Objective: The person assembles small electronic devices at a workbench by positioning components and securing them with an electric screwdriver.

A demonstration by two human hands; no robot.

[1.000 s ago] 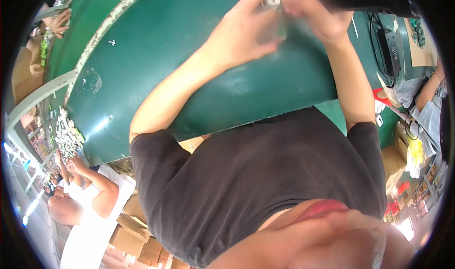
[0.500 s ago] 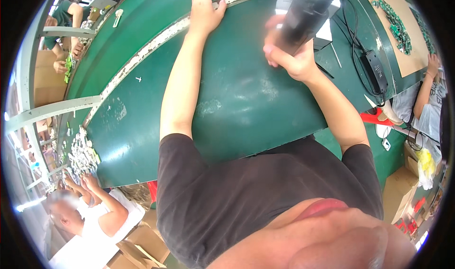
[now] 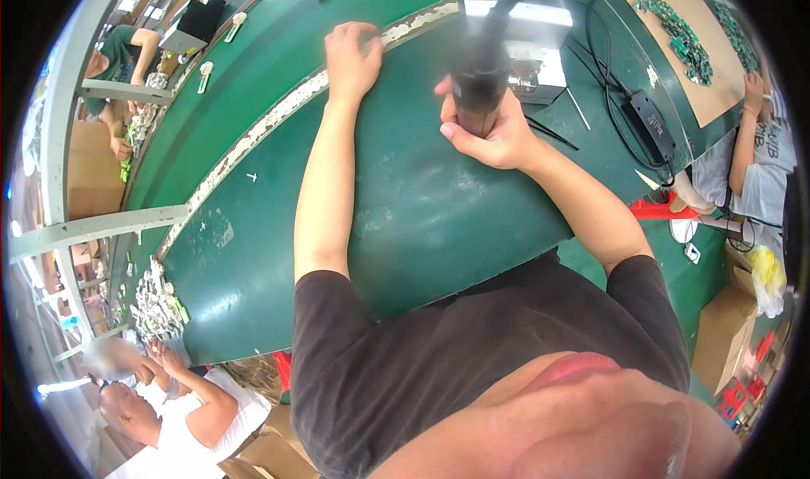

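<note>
The right hand (image 3: 494,133) is wrapped around a stiff, likely hefty black tool (image 3: 481,78) (best gripped mid-barrel), while the left hand (image 3: 350,57) lies flat at the tabletop's (image 3: 405,217) 11 o'clock.

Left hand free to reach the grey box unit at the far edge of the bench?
Probably yes. The left hand lies empty on the green bench, with bare surface between it and the grey box unit. The right hand, gripping a black handheld tool, is nearer it but off that path.

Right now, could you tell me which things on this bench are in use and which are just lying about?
In use:
- black handheld tool, gripped by right hand
- green bench, under left hand

Lying about:
- power adapter
- green parts on cardboard sheet
- grey box
</note>
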